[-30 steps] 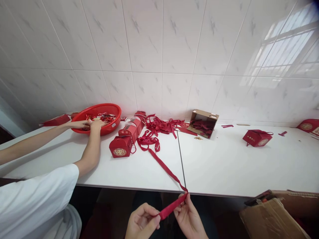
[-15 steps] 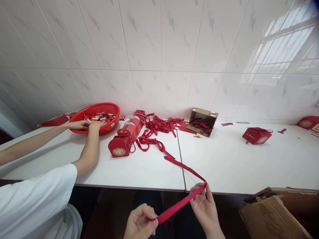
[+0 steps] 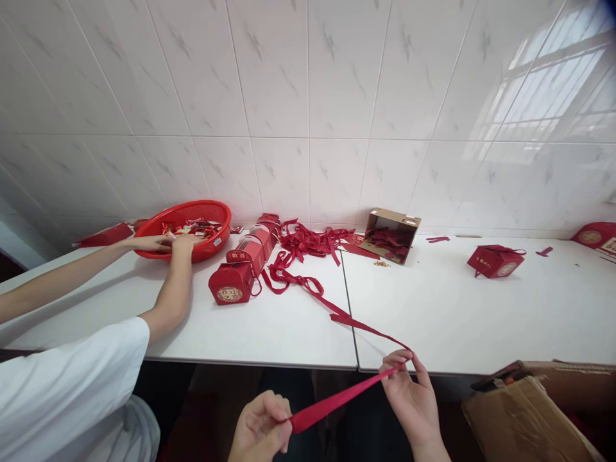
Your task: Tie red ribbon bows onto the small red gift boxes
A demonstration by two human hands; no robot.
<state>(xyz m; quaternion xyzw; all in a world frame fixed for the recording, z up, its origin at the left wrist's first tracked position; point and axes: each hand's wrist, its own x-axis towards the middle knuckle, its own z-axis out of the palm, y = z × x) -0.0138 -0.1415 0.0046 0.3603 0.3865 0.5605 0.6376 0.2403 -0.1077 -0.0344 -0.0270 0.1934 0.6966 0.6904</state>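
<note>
A red ribbon (image 3: 337,401) stretches between my hands in front of the table edge. My left hand (image 3: 262,427) pinches its lower end between thumb and fingers. Further along, the fingertips of my right hand (image 3: 409,391) are closed on the same ribbon. From there it runs back over the white table (image 3: 298,333) toward a tangled heap of red ribbons (image 3: 315,244). Left of the heap stands a row of red gift boxes (image 3: 231,283) with gold print, the nearest with a ribbon loop at its side.
At left, a co-worker's hands (image 3: 180,242) reach into a red plastic basket (image 3: 212,204) of wrapped sweets. An open cardboard box (image 3: 411,224) holds ribbon pieces. Another red gift box (image 3: 495,263) stands at right. A large carton (image 3: 520,410) is below the table's right edge.
My hands have moved apart, the left to the left and the right to the right. The ribbon stretch between them is longer, and its part on the table has slid right.
</note>
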